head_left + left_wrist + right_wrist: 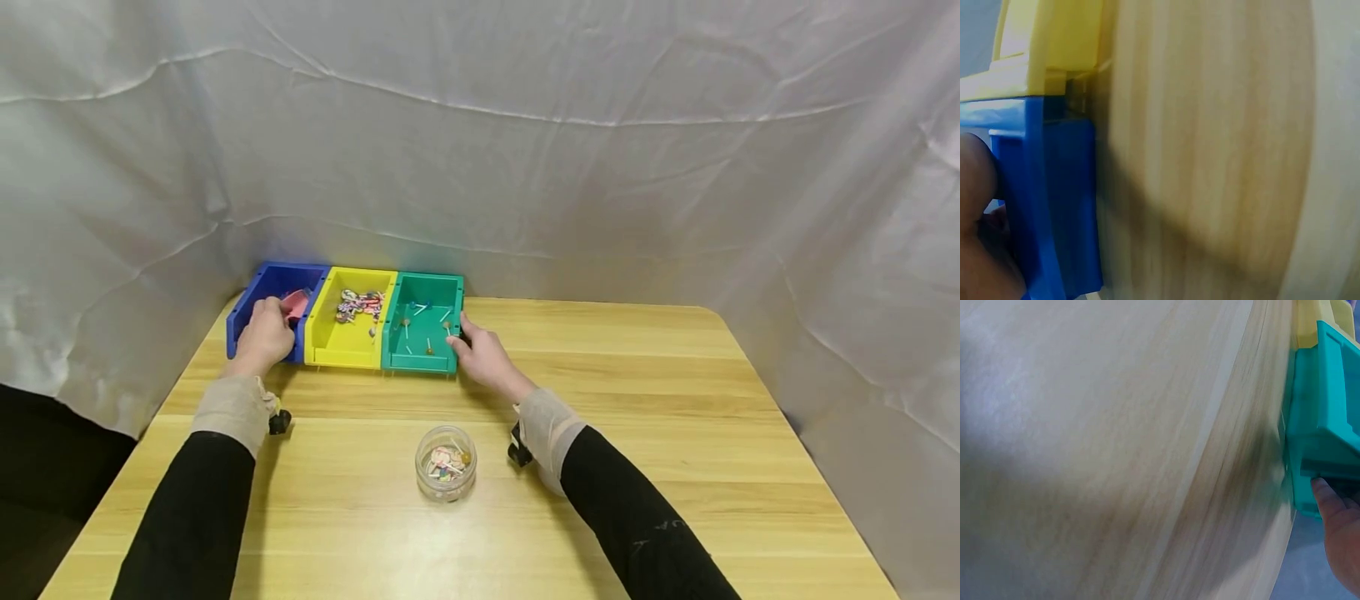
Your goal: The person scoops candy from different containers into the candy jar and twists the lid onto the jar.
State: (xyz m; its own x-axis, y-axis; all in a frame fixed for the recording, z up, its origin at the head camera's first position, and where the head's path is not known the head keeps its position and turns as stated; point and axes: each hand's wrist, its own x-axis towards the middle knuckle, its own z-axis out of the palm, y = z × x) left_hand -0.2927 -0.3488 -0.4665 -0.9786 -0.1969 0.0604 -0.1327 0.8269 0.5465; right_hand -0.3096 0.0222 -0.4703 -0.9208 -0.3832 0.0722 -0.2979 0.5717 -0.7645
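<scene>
Upper left of the frame: the left hand at the front of the blue bin, near a pink item; whether its fingers hold anything cannot be told. Near centre, the right hand sets its fingers to the outer side of the green bin; their grip is unclear. Between stands the yellow bin. Lower centre: a clear jar on the desk. Probable fault: uneven pressure from the hands, skewing or parting the bins.
</scene>
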